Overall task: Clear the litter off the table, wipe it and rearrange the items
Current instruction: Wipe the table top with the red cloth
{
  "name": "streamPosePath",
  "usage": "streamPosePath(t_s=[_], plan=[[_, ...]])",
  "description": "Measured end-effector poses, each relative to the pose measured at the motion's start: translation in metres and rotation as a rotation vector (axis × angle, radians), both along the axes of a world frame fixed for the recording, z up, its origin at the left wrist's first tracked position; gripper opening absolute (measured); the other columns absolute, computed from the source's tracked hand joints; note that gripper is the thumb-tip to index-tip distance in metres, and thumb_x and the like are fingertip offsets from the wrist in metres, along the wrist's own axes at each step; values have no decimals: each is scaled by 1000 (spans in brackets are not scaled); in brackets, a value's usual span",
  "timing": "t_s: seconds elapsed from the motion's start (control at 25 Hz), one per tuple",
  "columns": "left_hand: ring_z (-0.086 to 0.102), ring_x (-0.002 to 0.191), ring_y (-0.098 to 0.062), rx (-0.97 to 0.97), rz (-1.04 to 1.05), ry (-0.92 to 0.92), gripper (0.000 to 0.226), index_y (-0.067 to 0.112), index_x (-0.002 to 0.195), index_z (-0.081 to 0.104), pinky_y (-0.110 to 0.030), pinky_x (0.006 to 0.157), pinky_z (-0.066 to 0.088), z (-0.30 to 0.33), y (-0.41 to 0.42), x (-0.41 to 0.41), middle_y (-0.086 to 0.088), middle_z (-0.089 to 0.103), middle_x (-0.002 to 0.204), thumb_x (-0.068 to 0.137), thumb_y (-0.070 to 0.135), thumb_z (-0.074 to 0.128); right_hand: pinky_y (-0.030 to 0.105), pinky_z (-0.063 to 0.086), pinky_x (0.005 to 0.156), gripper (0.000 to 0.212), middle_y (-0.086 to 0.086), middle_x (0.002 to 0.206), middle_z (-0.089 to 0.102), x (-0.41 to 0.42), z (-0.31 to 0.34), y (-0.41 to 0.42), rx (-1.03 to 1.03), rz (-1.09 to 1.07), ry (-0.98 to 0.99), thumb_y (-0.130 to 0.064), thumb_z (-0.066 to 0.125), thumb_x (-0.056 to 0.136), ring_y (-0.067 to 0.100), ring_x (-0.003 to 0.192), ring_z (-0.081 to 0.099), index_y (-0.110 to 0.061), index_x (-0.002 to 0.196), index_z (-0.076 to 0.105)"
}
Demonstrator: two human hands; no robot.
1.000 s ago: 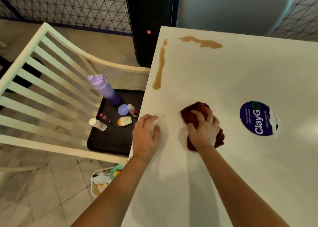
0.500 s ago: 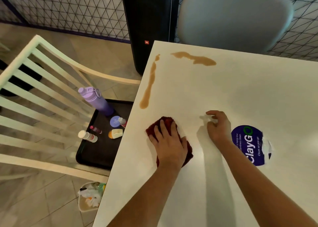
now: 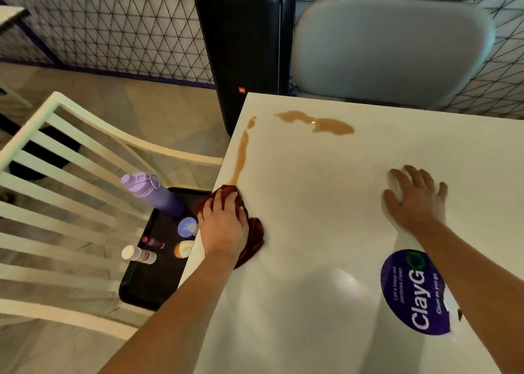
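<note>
- Fingers (image 3: 226, 200) of the left hand (image 3: 224, 226) lie nearly straight and close together on top of the dark red crumpled cloth (image 3: 253, 240), pressing it flat against the white rectangular table (image 3: 312, 232) at its left edge.
- Cloth shows beyond the fingertips at about twelve o'clock and past the back of the hand at about four o'clock; the palm covers its middle.
- Its long axis runs from eleven o'clock to five o'clock, and its far end touches the near end of the long thin streak of brown spilled liquid (image 3: 242, 152), which runs toward twelve o'clock along the table's left edge.
- A second, wider brown puddle (image 3: 317, 122) lies near the far edge, at about one o'clock from the cloth.
- Fingers of the right hand (image 3: 414, 200) are spread apart and flat on the bare tabletop, holding nothing, well apart from the cloth at three o'clock.
- At six o'clock from that hand a round dark blue "ClayGo" sticker (image 3: 414, 291) sits on the table, partly crossed by the right forearm.
- At nine o'clock from the cloth, a black plastic tray (image 3: 147, 283) rests on the seat of a cream slatted wooden chair (image 3: 56, 203); it carries a tilted lilac water bottle (image 3: 153, 193) and several small containers.
- At twelve o'clock, beyond the table, stand a tall black speaker (image 3: 243, 47) and a grey cushioned chair (image 3: 391, 47).
</note>
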State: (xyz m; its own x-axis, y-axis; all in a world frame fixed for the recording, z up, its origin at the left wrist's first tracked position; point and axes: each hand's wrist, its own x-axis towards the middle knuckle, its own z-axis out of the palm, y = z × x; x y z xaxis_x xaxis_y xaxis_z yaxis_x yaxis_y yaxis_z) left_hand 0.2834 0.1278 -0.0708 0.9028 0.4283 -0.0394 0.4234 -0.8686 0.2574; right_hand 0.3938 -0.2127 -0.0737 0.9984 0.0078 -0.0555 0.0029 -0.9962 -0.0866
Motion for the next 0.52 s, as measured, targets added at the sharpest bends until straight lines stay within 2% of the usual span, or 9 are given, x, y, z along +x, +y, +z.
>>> streamPosePath(t_s=[0.12, 0.32, 0.52], plan=[[34, 131, -30, 10, -22, -28, 40, 25, 132, 44, -43, 112, 24, -3, 3, 41, -4, 43, 143, 93, 30, 37, 58, 12, 109, 67, 5, 145, 37, 1, -8, -7, 35, -51, -47, -54, 19, 78, 30, 135, 28, -24, 133, 43], [43, 122, -32, -3, -62, -52, 39, 22, 125, 48, -44, 108, 30, -9, 10, 127, -8, 52, 133, 88, 30, 41, 53, 18, 110, 65, 3, 140, 46, 7, -16, -6, 127, -57, -81, -50, 23, 78, 28, 131, 35, -21, 130, 50], [45, 113, -35, -122, 95, -140, 48, 11, 125, 39, -41, 97, 36, 9, 8, 212, -18, 49, 125, 83, 27, 56, 51, 25, 107, 62, 3, 135, 51, 12, -19, -4, 152, -57, -118, -47, 26, 78, 28, 127, 41, -20, 126, 53]])
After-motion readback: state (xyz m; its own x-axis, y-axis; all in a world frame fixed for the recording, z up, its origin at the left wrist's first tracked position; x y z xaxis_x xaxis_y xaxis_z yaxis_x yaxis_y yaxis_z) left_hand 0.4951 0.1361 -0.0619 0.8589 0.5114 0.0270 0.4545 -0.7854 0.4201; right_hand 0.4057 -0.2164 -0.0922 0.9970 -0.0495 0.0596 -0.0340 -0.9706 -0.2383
